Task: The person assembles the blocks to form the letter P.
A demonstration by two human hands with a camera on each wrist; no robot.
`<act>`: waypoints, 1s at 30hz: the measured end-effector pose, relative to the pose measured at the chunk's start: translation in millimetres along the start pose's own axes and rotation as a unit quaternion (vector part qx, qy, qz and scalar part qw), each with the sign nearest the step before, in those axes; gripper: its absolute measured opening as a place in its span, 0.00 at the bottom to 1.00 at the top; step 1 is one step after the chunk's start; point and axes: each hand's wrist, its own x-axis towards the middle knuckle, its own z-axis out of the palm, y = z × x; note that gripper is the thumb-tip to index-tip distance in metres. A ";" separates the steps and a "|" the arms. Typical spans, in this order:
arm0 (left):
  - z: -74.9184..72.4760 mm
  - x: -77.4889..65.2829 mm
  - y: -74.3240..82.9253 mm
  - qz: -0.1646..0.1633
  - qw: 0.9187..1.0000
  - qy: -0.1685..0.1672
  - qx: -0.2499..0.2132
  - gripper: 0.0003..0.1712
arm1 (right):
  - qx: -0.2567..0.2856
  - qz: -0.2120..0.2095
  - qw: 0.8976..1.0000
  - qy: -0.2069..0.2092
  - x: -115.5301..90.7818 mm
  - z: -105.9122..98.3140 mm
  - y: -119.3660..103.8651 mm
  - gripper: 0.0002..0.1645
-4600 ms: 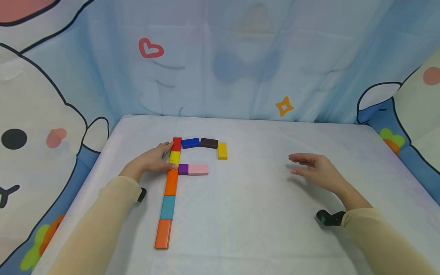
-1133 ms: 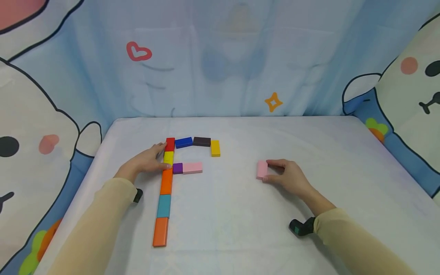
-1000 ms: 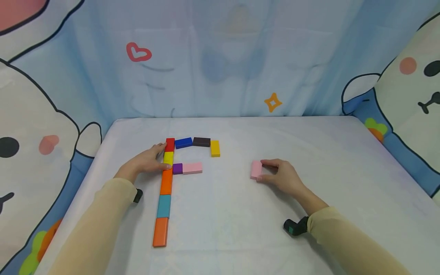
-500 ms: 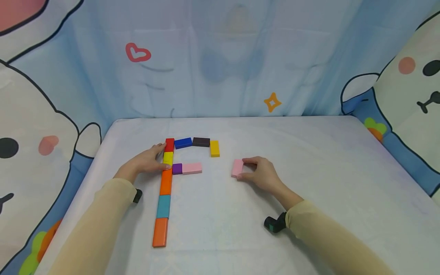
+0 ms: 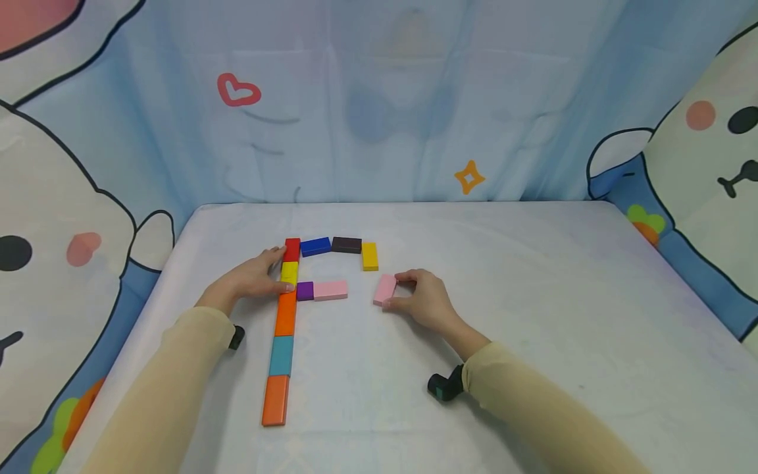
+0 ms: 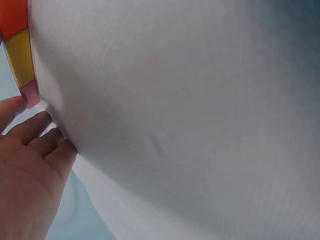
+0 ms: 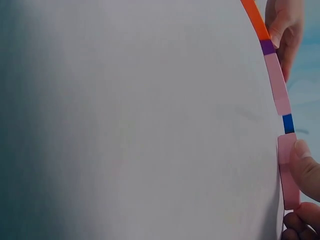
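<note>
My right hand point(image 5: 425, 299) pinches a pink block point(image 5: 385, 289) between thumb and fingers, tilted slightly. In the right wrist view the thumb lies against that pink block point(image 7: 286, 170). It is right of a second pink block point(image 5: 330, 290), with a gap between. That one adjoins a purple block point(image 5: 304, 291). My left hand point(image 5: 245, 276) rests beside the column, fingertips at the red block point(image 5: 293, 249) and thumb by the yellow block point(image 5: 289, 271). Below run an orange block point(image 5: 286, 313), a teal block point(image 5: 281, 355) and another orange block point(image 5: 275, 400).
From the red block a top row extends right: a blue block point(image 5: 316, 247), a black block point(image 5: 346, 245) and an upright yellow block point(image 5: 370, 256). A white cloth covers the table point(image 5: 562, 276). A printed curtain point(image 5: 379, 105) hangs behind it.
The right hand, holding nothing at first, now has a pink block and has moved left with it toward the block pattern. The left hand stays at the column. The head view shifted slightly.
</note>
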 end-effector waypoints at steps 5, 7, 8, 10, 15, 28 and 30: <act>0.0 -0.6 -1.4 0.003 1.000 0.001 0.000 0.55 | 0.007 0.003 1.000 0.014 -0.5 10.7 -8.4 0.38; -0.7 -1.1 -1.9 0.004 1.000 0.002 0.000 0.56 | 0.009 0.008 1.000 0.021 -1.2 15.0 -12.6 0.38; -0.4 -1.0 -2.5 0.003 1.000 0.002 -0.001 0.56 | 0.008 0.010 1.000 0.025 -1.3 17.3 -14.5 0.38; -0.8 -1.5 -2.6 0.003 1.000 0.003 0.000 0.56 | 0.008 0.012 0.999 0.034 -1.3 21.8 -18.3 0.38; 0.0 -0.4 -3.1 0.003 1.000 0.001 -0.003 0.55 | 0.021 0.026 0.998 0.050 -0.3 30.9 -25.9 0.38; -0.9 -1.3 -0.8 0.006 1.000 0.002 0.000 0.56 | 0.013 0.037 0.997 0.074 1.2 38.5 -34.8 0.39; -0.8 -1.4 -0.2 0.008 1.000 0.002 -0.001 0.56 | 0.008 0.037 0.996 0.075 1.1 38.7 -35.4 0.38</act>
